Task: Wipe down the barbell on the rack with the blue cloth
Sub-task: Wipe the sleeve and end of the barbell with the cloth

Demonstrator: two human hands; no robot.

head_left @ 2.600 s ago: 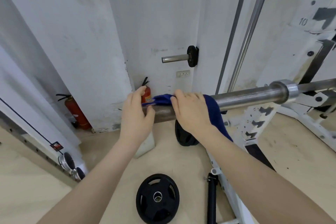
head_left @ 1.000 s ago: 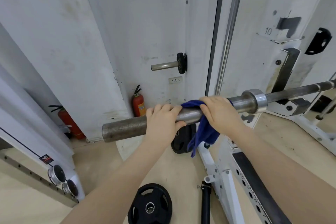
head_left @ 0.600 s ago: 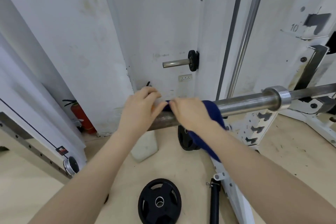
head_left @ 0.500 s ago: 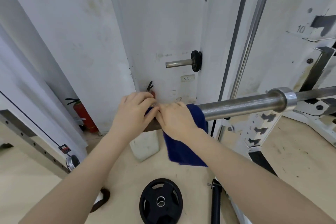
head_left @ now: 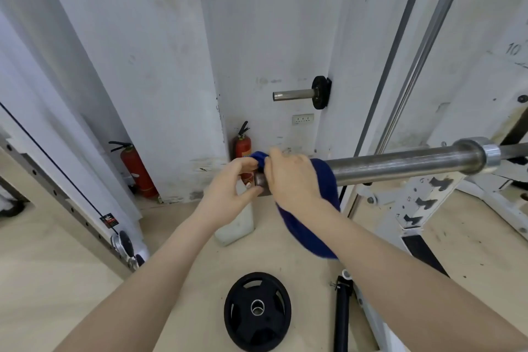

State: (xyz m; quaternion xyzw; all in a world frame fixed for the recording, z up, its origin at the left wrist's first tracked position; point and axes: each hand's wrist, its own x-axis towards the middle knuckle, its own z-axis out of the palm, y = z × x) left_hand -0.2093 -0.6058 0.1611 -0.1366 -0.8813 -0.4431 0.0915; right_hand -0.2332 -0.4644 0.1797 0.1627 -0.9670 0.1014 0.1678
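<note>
The steel barbell (head_left: 400,164) lies level on the white rack (head_left: 423,203), its sleeve reaching left to the middle of the view. A blue cloth (head_left: 325,180) is draped over the sleeve's left end and hangs below it. My right hand (head_left: 291,177) grips the cloth around the bar's end. My left hand (head_left: 231,188) is just left of the bar's tip, its fingers pinching a corner of the cloth. The bar's tip is mostly hidden by both hands.
A black weight plate (head_left: 257,308) lies on the wooden floor below my arms. A white jug (head_left: 237,226) stands under the bar's end. Two red fire extinguishers (head_left: 243,148) (head_left: 134,168) stand by the wall. A steel peg (head_left: 297,94) sticks out above.
Within the last second the cloth and my right hand slid left along the sleeve to its end. My left hand left the bare bar and now pinches the cloth's corner.
</note>
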